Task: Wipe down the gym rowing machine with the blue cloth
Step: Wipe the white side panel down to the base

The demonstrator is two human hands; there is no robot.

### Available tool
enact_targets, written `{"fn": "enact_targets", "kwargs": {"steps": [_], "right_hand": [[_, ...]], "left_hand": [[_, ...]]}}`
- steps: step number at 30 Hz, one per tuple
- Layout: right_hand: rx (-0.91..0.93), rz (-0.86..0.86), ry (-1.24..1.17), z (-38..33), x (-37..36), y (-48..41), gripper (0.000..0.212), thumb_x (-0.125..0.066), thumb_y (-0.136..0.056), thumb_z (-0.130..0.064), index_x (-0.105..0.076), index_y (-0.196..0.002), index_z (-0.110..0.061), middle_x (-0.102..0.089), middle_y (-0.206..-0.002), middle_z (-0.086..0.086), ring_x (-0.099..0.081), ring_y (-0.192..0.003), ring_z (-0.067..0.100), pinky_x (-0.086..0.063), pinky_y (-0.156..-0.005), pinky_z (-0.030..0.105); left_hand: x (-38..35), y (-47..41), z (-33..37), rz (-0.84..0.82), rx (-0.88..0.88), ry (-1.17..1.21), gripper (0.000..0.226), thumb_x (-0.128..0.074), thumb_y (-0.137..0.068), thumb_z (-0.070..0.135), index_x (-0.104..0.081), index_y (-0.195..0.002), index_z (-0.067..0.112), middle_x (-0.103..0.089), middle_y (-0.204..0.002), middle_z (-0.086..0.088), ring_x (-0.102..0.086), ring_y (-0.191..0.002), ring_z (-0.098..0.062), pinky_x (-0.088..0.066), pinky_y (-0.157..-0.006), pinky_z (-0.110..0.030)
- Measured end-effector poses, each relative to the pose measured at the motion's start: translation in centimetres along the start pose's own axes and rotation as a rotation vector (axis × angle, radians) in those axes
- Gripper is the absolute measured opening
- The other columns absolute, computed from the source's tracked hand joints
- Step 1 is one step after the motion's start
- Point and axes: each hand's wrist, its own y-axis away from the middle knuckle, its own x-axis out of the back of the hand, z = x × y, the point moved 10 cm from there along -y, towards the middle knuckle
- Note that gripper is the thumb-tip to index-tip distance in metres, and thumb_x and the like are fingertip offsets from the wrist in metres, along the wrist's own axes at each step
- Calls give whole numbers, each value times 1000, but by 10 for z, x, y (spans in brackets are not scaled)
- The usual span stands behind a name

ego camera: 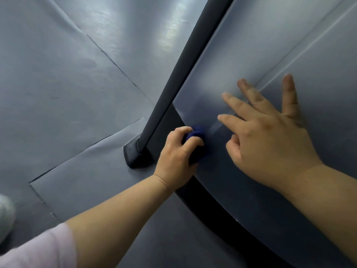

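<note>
Across the left, matte grey floor mats (67, 93) meet at thin seams, and a pale blurred shape (5, 215) is cut off. Beside a black bar (173, 78), the left hand (175, 157) grips the bunched blue cloth (196, 133), mostly hidden, against the rowing machine's smooth curved panel (251, 45). The right hand (270, 136) rests there flat, fingers spread.

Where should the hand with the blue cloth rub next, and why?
Probably slide the cloth up the panel, along its edge beside the bar. The left hand grips the cloth bunched at the panel's lower curved edge. The right hand lies flat with spread fingers just to the right, so the open stretch of panel is upward.
</note>
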Motion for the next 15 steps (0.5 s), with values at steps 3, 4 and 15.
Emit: {"fn": "enact_targets", "kwargs": {"steps": [3, 4, 15], "right_hand": [[20, -18, 11, -3, -1, -5, 45, -44, -76, -25, -72, -109, -14, -54, -143, 10, -35, -144, 29, 15, -114, 55], [28, -26, 22, -4, -2, -7, 45, -46, -76, -25, -72, -111, -14, -53, -144, 10, -35, -144, 29, 15, -114, 55], [42, -61, 123, -1, -2, -20, 62, -31, -78, -32, -66, -127, -15, -52, -146, 8, -36, -143, 31, 13, -114, 55]], "left_hand": [[-14, 32, -26, -56, 9, -61, 32, -63, -72, 15, -52, -101, 22, -40, -121, -3, -49, -104, -29, -46, -91, -30], [-19, 47, -41, -103, 52, -68, 33, -64, -70, 11, -51, -99, 22, -41, -119, -3, -50, -101, -30, -50, -89, -32], [19, -10, -20, 43, 110, 106, 49, -66, -67, 13, -52, -112, 23, -45, -122, 5, -54, -106, -22, -45, -90, -23]]}}
